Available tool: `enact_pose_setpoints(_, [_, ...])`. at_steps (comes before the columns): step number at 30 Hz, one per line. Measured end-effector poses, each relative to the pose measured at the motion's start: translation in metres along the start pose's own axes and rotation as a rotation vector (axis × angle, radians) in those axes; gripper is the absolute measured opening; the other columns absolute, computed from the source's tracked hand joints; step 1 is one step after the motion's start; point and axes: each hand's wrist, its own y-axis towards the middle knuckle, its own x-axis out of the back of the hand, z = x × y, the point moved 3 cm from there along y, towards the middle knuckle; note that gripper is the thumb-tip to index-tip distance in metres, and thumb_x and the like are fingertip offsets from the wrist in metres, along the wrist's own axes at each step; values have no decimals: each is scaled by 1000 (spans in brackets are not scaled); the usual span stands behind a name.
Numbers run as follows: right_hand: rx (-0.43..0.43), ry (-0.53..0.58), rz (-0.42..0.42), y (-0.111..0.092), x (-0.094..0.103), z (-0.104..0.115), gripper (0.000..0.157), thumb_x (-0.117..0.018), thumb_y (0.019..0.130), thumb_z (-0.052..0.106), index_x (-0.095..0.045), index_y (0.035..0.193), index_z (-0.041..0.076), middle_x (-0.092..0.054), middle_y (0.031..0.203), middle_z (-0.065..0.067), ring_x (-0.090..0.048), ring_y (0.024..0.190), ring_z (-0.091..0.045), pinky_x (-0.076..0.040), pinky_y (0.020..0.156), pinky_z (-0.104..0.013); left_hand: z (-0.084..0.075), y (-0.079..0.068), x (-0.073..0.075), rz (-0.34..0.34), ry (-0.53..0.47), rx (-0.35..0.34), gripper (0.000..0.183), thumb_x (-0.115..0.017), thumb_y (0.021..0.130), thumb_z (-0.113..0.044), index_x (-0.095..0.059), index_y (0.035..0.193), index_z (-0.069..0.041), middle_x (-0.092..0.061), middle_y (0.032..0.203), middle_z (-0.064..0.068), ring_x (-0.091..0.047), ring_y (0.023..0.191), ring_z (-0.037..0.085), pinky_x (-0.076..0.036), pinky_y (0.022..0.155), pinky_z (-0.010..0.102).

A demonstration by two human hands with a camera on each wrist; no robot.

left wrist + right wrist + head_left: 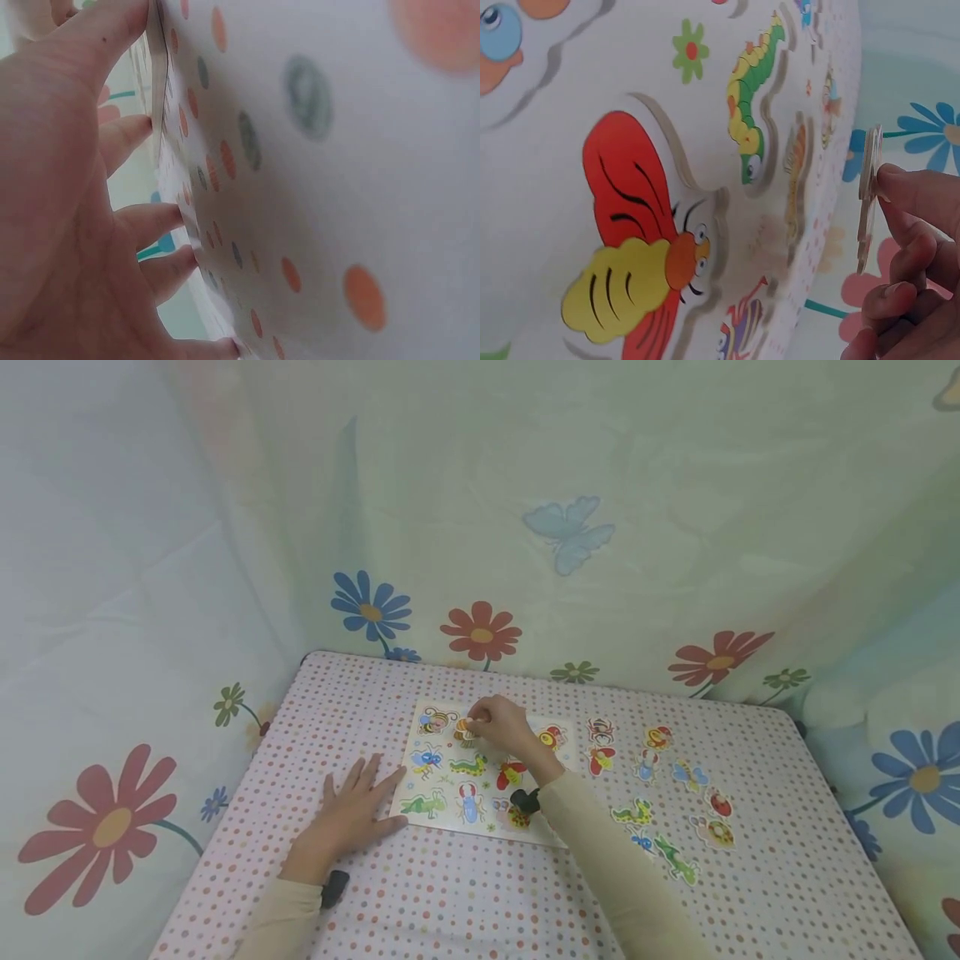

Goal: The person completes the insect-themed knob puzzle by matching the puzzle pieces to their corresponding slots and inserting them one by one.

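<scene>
My right hand (504, 727) pinches a thin flat puzzle piece (868, 199) between thumb and fingers. That piece stands nearly edge-on in the right wrist view, raised above the back of an insect puzzle board (444, 785). Just under the fingers in the head view shows an orange striped shape (465, 734). The board has insect-shaped recesses with printed pictures, among them a red-winged bug (634, 247) and a green caterpillar (754, 112). Spread out on the table, my left hand (347, 820) touches the board's left edge with its thumb and index finger.
Several loose insect pieces lie right of the board, including a caterpillar piece (632, 812), a grasshopper piece (677, 860) and a ladybird piece (720, 803). A dotted cloth (420, 902) covers the table. A flowered curtain (450, 527) hangs behind it.
</scene>
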Motion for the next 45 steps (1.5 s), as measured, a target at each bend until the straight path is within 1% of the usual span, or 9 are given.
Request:
enact_pose_setpoints(2, [-16,-3,8,1,-3,-1,14,-73,94,23,-73,99,11,-63,90,0,-55,82,-19,-45,77,-40,-1,0,0,1,-1,2,78,-62,92,-58,-31,158,-29,-12,165,16,-7,150,42,-1,109,76])
enact_pose_setpoints(6, [-51,3,26,2,-10,-4,15,-73,93,23,-73,102,10,-61,88,0,-54,80,-18,-46,72,-36,-3,-2,2,0,-8,3,78,-63,92,-57,-33,158,-28,-13,165,17,-8,150,42,-1,110,76])
enact_pose_setpoints(13, [-50,-7,38,0,-18,-9,17,-72,94,22,-73,104,9,-62,88,0,-55,80,-18,-45,80,-39,-4,-4,2,4,-15,5,78,-63,93,-57,-32,158,-28,-12,165,16,-8,150,42,-1,110,75])
enact_pose_setpoints(15, [-60,2,47,0,-20,-10,17,-71,94,23,-73,104,9,-61,89,0,-55,80,-18,-45,80,-39,-4,-4,2,4,-17,5,78,-63,93,-57,-32,158,-28,-12,165,16,-8,150,42,-1,110,75])
enact_pose_setpoints(19, [-74,5,59,-1,-23,-13,17,-71,95,24,-72,104,9,-59,88,0,-54,79,-18,-46,74,-36,-5,-5,2,2,-24,2,78,-63,93,-57,-32,158,-28,-12,165,16,-9,150,42,-1,110,75])
enact_pose_setpoints(23, [-72,3,55,-1,-24,-13,17,-71,95,24,-72,103,9,-58,87,0,-53,78,-18,-46,70,-34,-5,-5,2,-3,-27,3,78,-64,92,-56,-33,158,-28,-13,165,16,-9,149,43,-1,110,75])
enact_pose_setpoints(35, [-75,5,32,2,-27,-12,18,-72,94,25,-72,102,10,-60,89,1,-55,76,-17,-48,70,-34,-5,-4,3,-8,-9,11,78,-64,92,-56,-33,158,-27,-14,165,17,-9,150,42,-2,110,75])
enact_pose_setpoints(40, [-74,-8,27,4,-27,-12,17,-72,94,26,-72,100,10,-59,89,1,-55,76,-17,-48,71,-35,-4,-3,4,-14,-9,10,78,-64,92,-56,-34,158,-27,-15,165,17,-10,149,43,-2,110,75])
enact_pose_setpoints(45, [-79,-26,26,4,-26,-13,18,-72,94,26,-73,101,10,-60,88,1,-55,77,-17,-47,76,-38,-3,-2,3,-5,-4,14,78,-63,92,-57,-32,158,-29,-13,165,16,-9,150,42,-1,110,75])
